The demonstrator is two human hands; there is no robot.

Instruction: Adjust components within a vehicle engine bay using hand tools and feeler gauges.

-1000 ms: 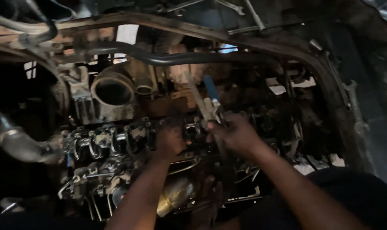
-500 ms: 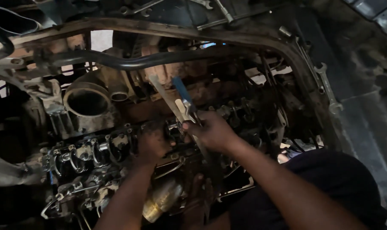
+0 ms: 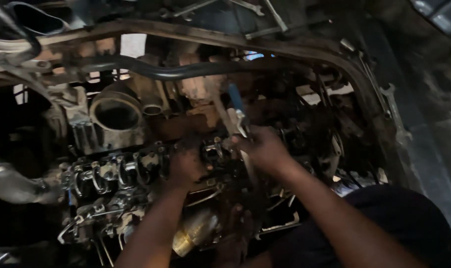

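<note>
1. The right hand (image 3: pixel 262 149) is closed around 2 long tools at once, a blue-handled screwdriver (image 3: pixel 235 101) and a plain metal bar (image 3: pixel 220 111), both angled up and away from the engine top (image 3: pixel 136 166). Gripped together, 1 could twist loose and drop among the valve springs (image 3: pixel 104 173).
2. The left hand (image 3: pixel 185 166) rests on the rocker assembly just beside the tool tips; whether its fingers are curled or flat I cannot tell. A slip of the tools would likely strike those knuckles.
3. Everything looks oily and dim, so grip and aim are both doubtful.
4. Loose wrenches (image 3: pixel 389 106) lie on the bay's edge at the right; a nudge from the forearm might send them down inside.
</note>
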